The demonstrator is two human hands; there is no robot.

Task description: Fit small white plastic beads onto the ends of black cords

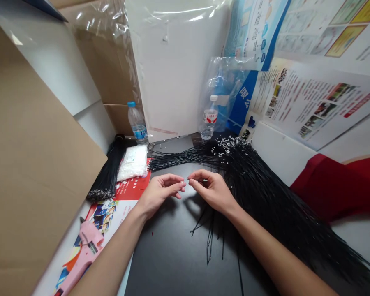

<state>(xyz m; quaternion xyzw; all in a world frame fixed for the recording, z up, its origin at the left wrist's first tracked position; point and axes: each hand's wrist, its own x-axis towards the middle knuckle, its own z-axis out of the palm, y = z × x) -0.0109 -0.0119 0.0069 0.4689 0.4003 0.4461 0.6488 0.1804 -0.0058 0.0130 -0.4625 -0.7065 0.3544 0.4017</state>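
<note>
Above the middle of the dark tabletop (pixel 160 255), my left hand (pixel 165 189) pinches a tiny white piece (pixel 182 182) between thumb and fingertips. Facing it, a short gap away, my right hand (pixel 211 190) is closed on the thin end of a black wire (pixel 187 179). Several loose black wires (pixel 210 236) hang or lie below my right hand. Just to its right spreads a large bundle of black wires (pixel 265 193), with small white tips (pixel 231 146) at its far end. Another row of black wires (pixel 185 158) lies behind both hands.
On the left are a bag of small white pieces (pixel 134 160), a tied black wire bundle (pixel 109 172) and a pink glue gun (pixel 88 246). A blue-capped bottle (pixel 137 123) and a white-capped bottle (pixel 209 119) stand at the back. Cardboard (pixel 33 164) rises at left; red cloth (pixel 336 185) lies right.
</note>
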